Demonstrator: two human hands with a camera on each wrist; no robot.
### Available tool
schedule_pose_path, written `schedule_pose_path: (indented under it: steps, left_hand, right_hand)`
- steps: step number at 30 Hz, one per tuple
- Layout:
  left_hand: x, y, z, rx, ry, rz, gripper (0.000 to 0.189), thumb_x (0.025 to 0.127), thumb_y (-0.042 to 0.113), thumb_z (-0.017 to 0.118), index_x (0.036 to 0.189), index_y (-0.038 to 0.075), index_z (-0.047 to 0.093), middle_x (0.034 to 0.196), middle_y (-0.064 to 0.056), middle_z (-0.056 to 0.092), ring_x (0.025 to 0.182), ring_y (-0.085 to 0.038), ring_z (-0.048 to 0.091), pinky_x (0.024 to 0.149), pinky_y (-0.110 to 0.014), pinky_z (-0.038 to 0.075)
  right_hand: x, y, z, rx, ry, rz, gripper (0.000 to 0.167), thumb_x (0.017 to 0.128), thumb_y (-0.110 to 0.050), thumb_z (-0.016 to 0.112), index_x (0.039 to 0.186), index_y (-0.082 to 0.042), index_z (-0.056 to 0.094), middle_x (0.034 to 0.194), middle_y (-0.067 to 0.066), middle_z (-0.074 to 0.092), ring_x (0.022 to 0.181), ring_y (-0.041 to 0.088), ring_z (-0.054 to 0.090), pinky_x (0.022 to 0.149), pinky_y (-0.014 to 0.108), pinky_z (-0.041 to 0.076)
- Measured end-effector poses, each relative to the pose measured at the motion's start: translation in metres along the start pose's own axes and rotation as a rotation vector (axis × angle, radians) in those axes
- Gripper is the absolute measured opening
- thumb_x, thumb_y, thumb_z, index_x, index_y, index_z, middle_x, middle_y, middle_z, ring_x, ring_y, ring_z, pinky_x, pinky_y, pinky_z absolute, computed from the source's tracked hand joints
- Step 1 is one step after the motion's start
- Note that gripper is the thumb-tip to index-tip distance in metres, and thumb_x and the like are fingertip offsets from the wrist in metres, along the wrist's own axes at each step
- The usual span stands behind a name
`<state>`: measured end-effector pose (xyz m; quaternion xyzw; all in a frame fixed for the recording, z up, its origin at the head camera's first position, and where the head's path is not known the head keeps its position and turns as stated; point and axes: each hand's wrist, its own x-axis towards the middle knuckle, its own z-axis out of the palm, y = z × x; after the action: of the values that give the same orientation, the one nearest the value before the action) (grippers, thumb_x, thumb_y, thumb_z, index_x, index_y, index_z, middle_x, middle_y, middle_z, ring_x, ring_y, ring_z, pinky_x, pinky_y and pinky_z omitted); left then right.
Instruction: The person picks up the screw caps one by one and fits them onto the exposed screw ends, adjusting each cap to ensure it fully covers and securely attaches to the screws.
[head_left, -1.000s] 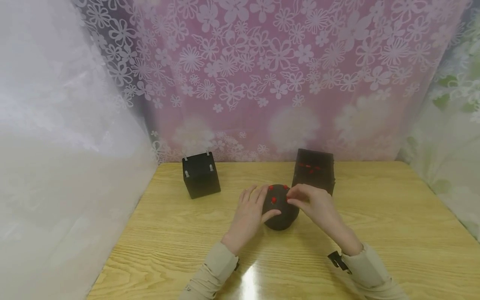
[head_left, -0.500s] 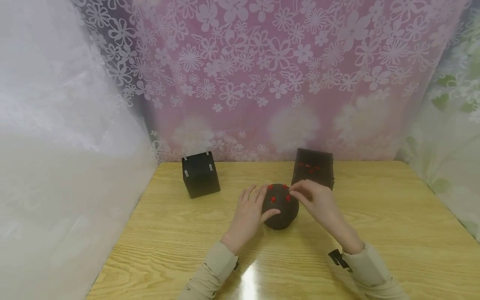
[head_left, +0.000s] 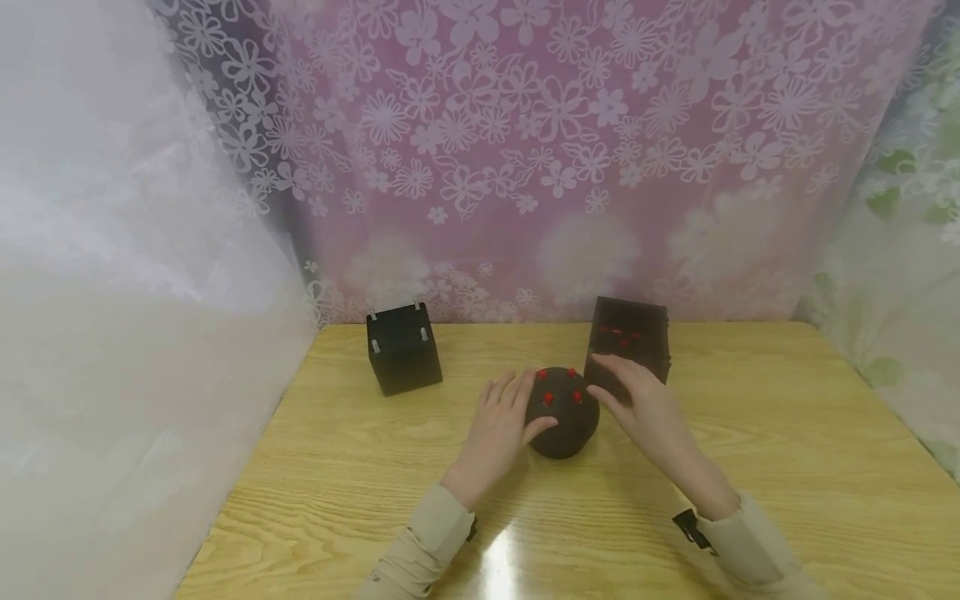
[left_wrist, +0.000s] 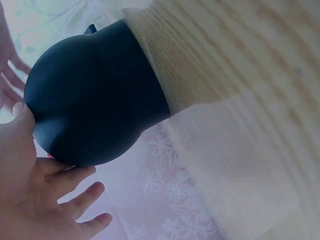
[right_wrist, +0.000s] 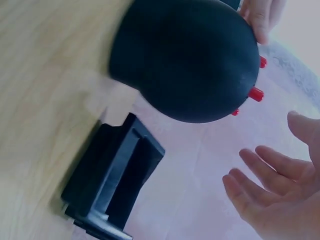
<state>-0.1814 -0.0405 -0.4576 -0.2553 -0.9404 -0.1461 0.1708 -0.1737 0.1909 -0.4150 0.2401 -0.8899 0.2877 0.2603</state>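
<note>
A black rounded dome (head_left: 561, 429) on a narrower base stands on the table, with several red pegs (head_left: 548, 399) sticking up from its top. My left hand (head_left: 497, 433) rests on its left side, fingers fairly straight. In the left wrist view, the thumb and index finger of that hand touch the dome (left_wrist: 85, 100), while the other fingers extend past it. My right hand (head_left: 645, 412) is just right of the dome, thumb and fingers parted with nothing between them. The right wrist view has this hand (right_wrist: 285, 185) apart from the red pegs (right_wrist: 256, 94).
Behind my right hand stands a black open box (head_left: 630, 321) with red pieces inside. A black cube (head_left: 405, 358) with metal pins at its upper corners stands back left. The wooden table (head_left: 337, 500) ends at a pink flowered curtain (head_left: 480, 167).
My right hand first pinches near the front right red peg, then shifts to the dome's back right edge. Now its fingers have spread and it has drawn away rightward. My left hand stays put.
</note>
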Motion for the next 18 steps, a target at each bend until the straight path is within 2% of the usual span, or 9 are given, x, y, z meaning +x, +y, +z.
schedule_pose_path:
  steps: [4,8,9,11,14,15,16,18]
  left_hand:
    - [-0.004,0.000,-0.001,0.012,-0.019,0.000,0.080,0.101,0.055,0.050,0.159,0.003,0.030,0.156,-0.012,0.045,0.145,-0.033,0.039,0.121,-0.051,0.030]
    - [-0.008,0.000,0.000,0.049,-0.006,0.002,0.082,0.100,0.056,0.050,0.160,0.004,0.028,0.158,-0.013,0.042,0.146,-0.034,0.037,0.121,-0.051,0.029]
    - [-0.008,0.001,0.001,0.054,-0.002,0.000,0.082,0.100,0.056,0.050,0.160,0.004,0.028,0.159,-0.012,0.041,0.147,-0.033,0.036,0.122,-0.051,0.029]
    - [-0.009,0.003,0.001,0.071,0.010,0.002,0.082,0.100,0.057,0.050,0.159,0.004,0.029,0.159,-0.012,0.041,0.147,-0.033,0.036,0.122,-0.052,0.028]
    - [-0.010,0.006,0.001,0.101,0.012,0.004,0.082,0.100,0.057,0.050,0.160,0.005,0.028,0.159,-0.010,0.041,0.148,-0.032,0.034,0.121,-0.053,0.029]
    - [-0.010,0.007,0.001,0.116,0.014,0.007,0.082,0.100,0.057,0.049,0.160,0.004,0.028,0.159,-0.010,0.041,0.148,-0.032,0.035,0.121,-0.053,0.029]
    - [-0.010,0.007,0.001,0.129,0.018,0.011,0.082,0.100,0.057,0.050,0.160,0.004,0.028,0.159,-0.010,0.041,0.148,-0.032,0.036,0.120,-0.053,0.030]
    - [-0.010,0.009,0.001,0.151,0.024,0.013,0.082,0.100,0.057,0.050,0.159,0.004,0.029,0.159,-0.010,0.042,0.147,-0.032,0.036,0.120,-0.053,0.031]
  right_hand:
    - [-0.011,0.002,0.000,-0.121,-0.074,-0.053,0.068,0.084,-0.015,0.082,0.142,0.004,0.053,0.142,0.026,0.056,0.133,0.048,0.049,0.096,0.067,0.049]
    - [-0.019,0.000,0.006,-0.222,-0.161,-0.091,0.073,0.087,-0.026,0.079,0.144,0.007,0.049,0.143,0.028,0.054,0.136,0.048,0.046,0.093,0.067,0.050]
    - [-0.021,-0.001,0.008,-0.236,-0.170,-0.099,0.072,0.092,-0.033,0.074,0.144,0.008,0.049,0.143,0.028,0.054,0.136,0.047,0.046,0.093,0.067,0.050]
    - [-0.024,-0.002,0.012,-0.275,-0.167,-0.135,0.072,0.093,-0.037,0.071,0.143,0.010,0.049,0.143,0.029,0.053,0.135,0.045,0.049,0.093,0.064,0.052]
    - [-0.028,-0.003,0.018,-0.321,-0.119,-0.199,0.072,0.096,-0.041,0.065,0.141,0.012,0.050,0.141,0.029,0.054,0.132,0.045,0.052,0.092,0.060,0.054]
    - [-0.029,-0.003,0.019,-0.337,-0.113,-0.206,0.072,0.099,-0.045,0.059,0.142,0.013,0.049,0.142,0.029,0.054,0.132,0.044,0.052,0.093,0.059,0.054]
    - [-0.030,-0.003,0.020,-0.358,-0.106,-0.221,0.071,0.100,-0.044,0.058,0.142,0.013,0.049,0.142,0.029,0.054,0.132,0.044,0.053,0.092,0.059,0.055]
    - [-0.032,-0.003,0.022,-0.391,-0.097,-0.236,0.074,0.104,-0.050,0.043,0.142,0.014,0.048,0.143,0.029,0.053,0.132,0.044,0.053,0.092,0.059,0.055]
